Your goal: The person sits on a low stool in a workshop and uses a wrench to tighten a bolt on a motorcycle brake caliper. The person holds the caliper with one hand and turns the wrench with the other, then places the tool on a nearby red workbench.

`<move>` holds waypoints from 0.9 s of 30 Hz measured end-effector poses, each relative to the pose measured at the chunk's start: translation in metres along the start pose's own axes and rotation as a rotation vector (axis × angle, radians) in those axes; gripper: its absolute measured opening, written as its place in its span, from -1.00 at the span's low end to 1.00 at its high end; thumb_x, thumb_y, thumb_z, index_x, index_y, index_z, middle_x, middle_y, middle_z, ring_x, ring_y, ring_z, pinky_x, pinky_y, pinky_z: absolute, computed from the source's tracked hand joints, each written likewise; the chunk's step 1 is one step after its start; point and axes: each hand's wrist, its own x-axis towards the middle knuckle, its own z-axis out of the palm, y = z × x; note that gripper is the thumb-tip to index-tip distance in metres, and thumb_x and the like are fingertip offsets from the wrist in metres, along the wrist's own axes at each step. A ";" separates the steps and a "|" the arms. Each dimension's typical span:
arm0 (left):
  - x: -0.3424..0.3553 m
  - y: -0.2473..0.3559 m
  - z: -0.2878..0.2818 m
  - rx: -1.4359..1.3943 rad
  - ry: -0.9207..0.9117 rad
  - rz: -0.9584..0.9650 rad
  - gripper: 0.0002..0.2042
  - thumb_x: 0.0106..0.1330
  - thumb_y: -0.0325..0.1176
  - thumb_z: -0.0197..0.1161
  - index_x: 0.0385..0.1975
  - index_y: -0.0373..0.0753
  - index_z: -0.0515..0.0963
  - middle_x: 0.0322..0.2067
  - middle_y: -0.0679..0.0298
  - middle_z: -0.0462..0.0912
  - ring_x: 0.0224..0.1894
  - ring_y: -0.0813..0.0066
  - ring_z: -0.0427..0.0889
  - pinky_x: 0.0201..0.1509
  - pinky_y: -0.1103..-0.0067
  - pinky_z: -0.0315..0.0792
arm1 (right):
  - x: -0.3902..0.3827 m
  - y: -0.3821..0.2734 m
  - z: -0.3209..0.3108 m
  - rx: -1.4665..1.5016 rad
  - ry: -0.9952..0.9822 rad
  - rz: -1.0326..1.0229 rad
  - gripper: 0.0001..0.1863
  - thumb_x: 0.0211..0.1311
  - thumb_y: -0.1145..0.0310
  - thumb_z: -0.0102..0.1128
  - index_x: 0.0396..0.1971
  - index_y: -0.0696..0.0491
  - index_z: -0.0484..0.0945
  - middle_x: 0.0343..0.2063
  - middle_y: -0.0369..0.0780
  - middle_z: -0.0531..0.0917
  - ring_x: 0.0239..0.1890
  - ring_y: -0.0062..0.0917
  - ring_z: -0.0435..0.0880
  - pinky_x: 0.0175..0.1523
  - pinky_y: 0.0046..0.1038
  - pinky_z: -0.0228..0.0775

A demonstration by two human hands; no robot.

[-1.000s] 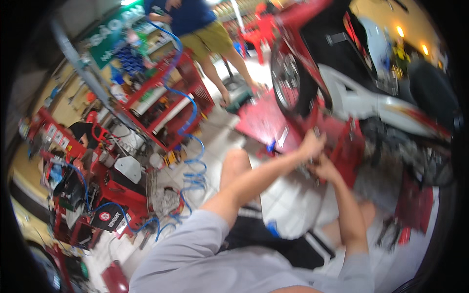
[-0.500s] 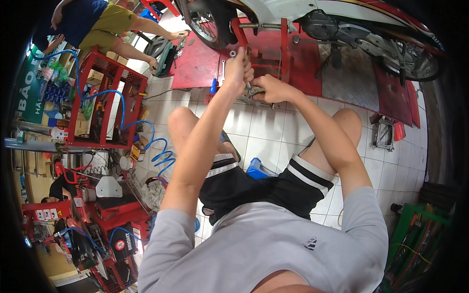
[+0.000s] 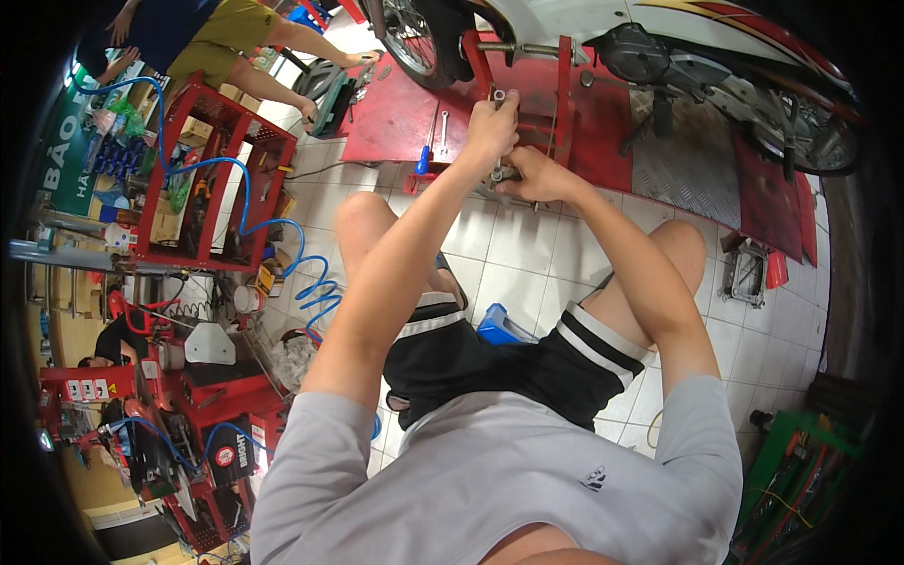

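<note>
A grey short-sleeved shirt [image 3: 508, 480] and black shorts with white stripes [image 3: 527, 353] are seen nearest the camera, with both bare knees raised over the white tiled floor [image 3: 513, 254]. A blue plastic object [image 3: 502, 327] is partly hidden between the thighs.

Both forearms are stretched forward to the edge of the red metal motorcycle lift platform [image 3: 400, 118]. The left hand [image 3: 493, 127] is closed around the shaft of a slim metal wrench-like tool [image 3: 498, 95], whose head shows just above the fist. The right hand [image 3: 534, 175] is curled just below and beside it, closed on a small grey metal part [image 3: 504, 174] at the platform's edge; how tightly it is pinched cannot be told. The two hands are nearly touching.

Compared with half a second ago, both hands are placed slightly further right and lower in the view, and the left fist is raised a little less above the right.

A blue-handled screwdriver [image 3: 422, 161] and a flat spanner [image 3: 443, 125] are laid on the platform left of the hands. Beyond, a motorcycle front wheel [image 3: 414, 38] is held upright in the red clamp frame [image 3: 563, 89]. To the left, a coiled blue air hose [image 3: 315, 292] is hung from a red tool trolley [image 3: 207, 184].
</note>
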 end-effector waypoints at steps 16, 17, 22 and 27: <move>-0.010 0.000 -0.011 -0.163 0.040 0.070 -0.59 0.45 -0.18 0.05 -0.70 -0.07 0.20 -0.81 0.52 0.13 -0.84 0.71 0.04 -0.77 0.61 -0.15 | -0.001 -0.010 -0.004 0.083 -0.064 0.164 -0.68 0.09 0.28 0.31 -0.20 0.16 0.62 -0.32 0.07 0.66 -0.24 -0.14 0.66 -0.11 -0.21 0.43; -0.009 -0.001 -0.013 -0.138 0.044 0.087 -0.59 0.45 -0.18 0.05 -0.70 -0.08 0.21 -0.81 0.51 0.14 -0.85 0.71 0.06 -0.78 0.61 -0.13 | 0.003 -0.011 -0.007 0.130 -0.117 0.219 -0.67 0.09 0.28 0.31 -0.17 0.14 0.62 -0.28 0.07 0.65 -0.21 -0.16 0.66 -0.09 -0.22 0.43; -0.009 -0.010 -0.013 -0.029 0.057 0.130 -0.64 0.45 -0.11 0.07 -0.59 -0.12 0.27 -0.78 0.50 0.24 -0.82 0.70 0.21 -0.79 0.62 0.00 | -0.003 -0.010 0.000 0.140 0.054 -0.013 -0.83 0.08 0.43 0.29 -0.38 0.21 0.56 -0.60 -0.16 0.52 -0.50 -0.49 0.47 -0.33 -0.34 0.35; -0.005 -0.013 -0.010 0.032 0.088 0.163 -0.62 0.43 -0.15 0.10 -0.63 -0.17 0.32 -0.76 0.45 0.30 -0.77 0.64 0.29 -0.74 0.56 0.15 | -0.005 -0.013 -0.002 0.205 0.026 0.061 -0.85 0.05 0.46 0.29 -0.40 0.20 0.57 -0.66 -0.25 0.51 -0.56 -0.60 0.46 -0.39 -0.39 0.34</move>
